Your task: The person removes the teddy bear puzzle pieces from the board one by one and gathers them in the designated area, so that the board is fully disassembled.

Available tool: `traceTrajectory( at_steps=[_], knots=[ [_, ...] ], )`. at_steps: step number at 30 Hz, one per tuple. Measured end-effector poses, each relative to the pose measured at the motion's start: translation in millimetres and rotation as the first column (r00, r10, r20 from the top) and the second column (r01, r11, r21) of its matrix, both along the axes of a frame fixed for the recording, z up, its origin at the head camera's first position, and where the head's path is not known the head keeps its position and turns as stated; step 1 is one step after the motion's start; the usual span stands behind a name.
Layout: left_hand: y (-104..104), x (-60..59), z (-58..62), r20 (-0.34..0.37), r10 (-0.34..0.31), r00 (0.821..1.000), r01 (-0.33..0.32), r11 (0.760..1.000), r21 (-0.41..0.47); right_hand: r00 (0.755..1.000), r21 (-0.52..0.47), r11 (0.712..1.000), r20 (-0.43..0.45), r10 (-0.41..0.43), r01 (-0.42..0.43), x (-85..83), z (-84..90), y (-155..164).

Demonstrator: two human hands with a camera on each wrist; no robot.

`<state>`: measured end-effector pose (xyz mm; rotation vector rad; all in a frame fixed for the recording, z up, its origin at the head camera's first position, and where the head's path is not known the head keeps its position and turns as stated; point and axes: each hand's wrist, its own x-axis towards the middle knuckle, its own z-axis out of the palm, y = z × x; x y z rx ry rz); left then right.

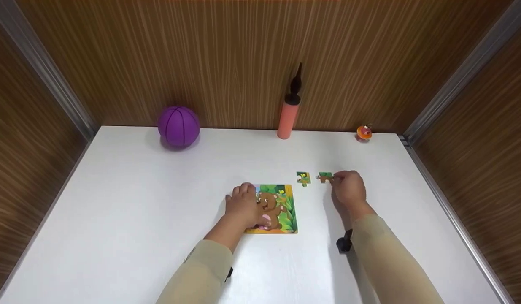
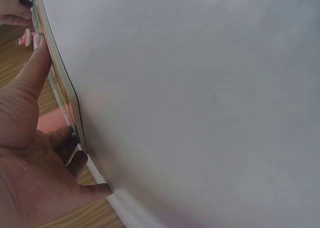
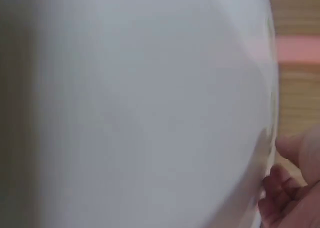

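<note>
A square puzzle board [image 1: 287, 211] with a cartoon bear picture lies flat on the white table. My left hand [image 1: 242, 207] rests over its left part, hiding that side of the picture. In the left wrist view, the thumb [image 2: 32, 70] lies on the board, while the other fingers are spread around its far corner. Two puzzle pieces lie to the right of and beyond the board: one with a yellow chick [image 1: 303, 177] and a brown and green one [image 1: 325, 177]. My right hand [image 1: 350, 188] pinches at the latter's right edge with gathered fingertips; the contact is partly hidden.
Along the table's back edge stand a purple ball [image 1: 179, 126], a pink pump [image 1: 287, 120] with a black nozzle, and a small orange and red toy [image 1: 364, 132]. Wood-grain panels [image 1: 235, 63] enclose the table at the back and sides.
</note>
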<state>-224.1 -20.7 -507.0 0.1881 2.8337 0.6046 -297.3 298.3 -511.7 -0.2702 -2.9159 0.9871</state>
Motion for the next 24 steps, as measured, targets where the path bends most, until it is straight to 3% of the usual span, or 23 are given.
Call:
traceTrajectory(
  at_steps=[8,24],
  knots=[
    [-0.3,1.4,0.7,-0.005,0.009,1.0,-0.009,0.999,0.037,0.982,0.082,0.987,-0.117,0.145,-0.136,18.4,11.5,-30.2],
    [-0.2,-1.6,1.0,0.009,0.025,1.0,-0.025,0.999,0.044,0.942,0.121,0.946,-0.116,0.315,-0.301,46.4,12.0,-116.6]
  ],
)
